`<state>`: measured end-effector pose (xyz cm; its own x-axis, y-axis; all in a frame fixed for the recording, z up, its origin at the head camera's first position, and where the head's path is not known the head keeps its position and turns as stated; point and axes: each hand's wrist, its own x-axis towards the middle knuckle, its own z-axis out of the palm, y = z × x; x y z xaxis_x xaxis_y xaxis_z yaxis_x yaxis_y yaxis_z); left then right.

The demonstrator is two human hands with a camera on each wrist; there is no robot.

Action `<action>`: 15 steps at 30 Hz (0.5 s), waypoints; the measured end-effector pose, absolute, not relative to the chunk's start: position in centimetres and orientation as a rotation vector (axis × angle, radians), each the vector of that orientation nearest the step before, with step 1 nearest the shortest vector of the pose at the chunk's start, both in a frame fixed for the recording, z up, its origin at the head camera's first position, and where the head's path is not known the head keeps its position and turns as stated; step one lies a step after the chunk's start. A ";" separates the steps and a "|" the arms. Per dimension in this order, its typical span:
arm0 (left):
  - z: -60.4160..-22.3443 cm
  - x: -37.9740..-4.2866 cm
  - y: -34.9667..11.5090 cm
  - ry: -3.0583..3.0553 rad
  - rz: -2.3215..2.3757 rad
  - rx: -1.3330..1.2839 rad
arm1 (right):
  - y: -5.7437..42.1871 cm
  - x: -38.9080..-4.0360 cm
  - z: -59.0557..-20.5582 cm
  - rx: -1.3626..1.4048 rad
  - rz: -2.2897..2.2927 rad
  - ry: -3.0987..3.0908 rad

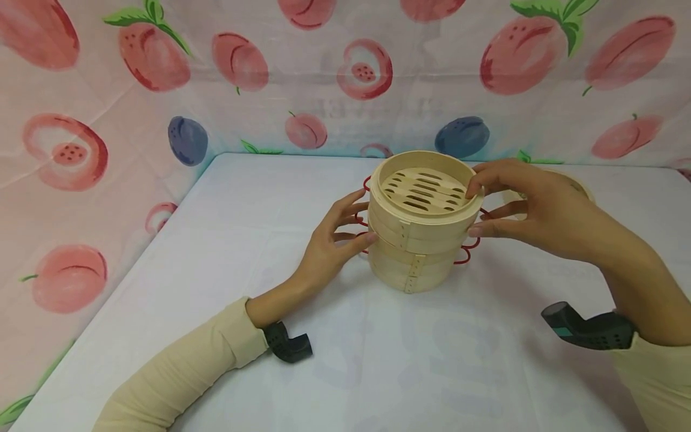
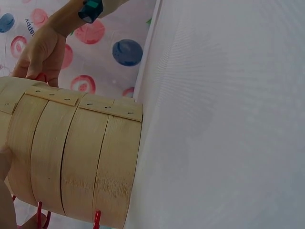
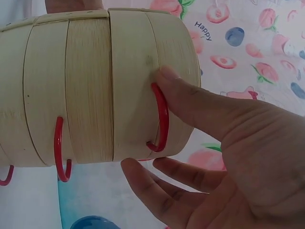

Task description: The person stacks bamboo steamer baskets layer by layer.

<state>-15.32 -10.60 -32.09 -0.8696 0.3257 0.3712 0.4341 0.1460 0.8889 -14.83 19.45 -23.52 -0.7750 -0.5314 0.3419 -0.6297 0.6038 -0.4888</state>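
A round bamboo steamer [image 1: 410, 246] of stacked tiers stands upright on the white table, with red loop handles on both sides. Its open top tier [image 1: 418, 192] shows a slatted floor with nothing on it. My left hand [image 1: 326, 243] holds the left side, thumb at the front and fingers beside the red handles. On the right, my right hand [image 1: 550, 210] grips the top tier by its rim and wall. In the right wrist view the thumb presses the wall beside a red handle [image 3: 163, 117], with the other fingers spread below.
Behind my right hand lies another round bamboo piece [image 1: 574, 183], mostly hidden. A white cloth [image 1: 259, 198] covers the table. A fruit-printed curtain [image 1: 318, 66] rises along the back and left edges. Dark wrist devices [image 1: 588, 327] sit on both forearms.
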 end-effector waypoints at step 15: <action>-31.4 -14.8 -10.6 -2.277 -1.869 -0.797 | 20.0 -15.2 -23.5 1.036 1.013 -2.781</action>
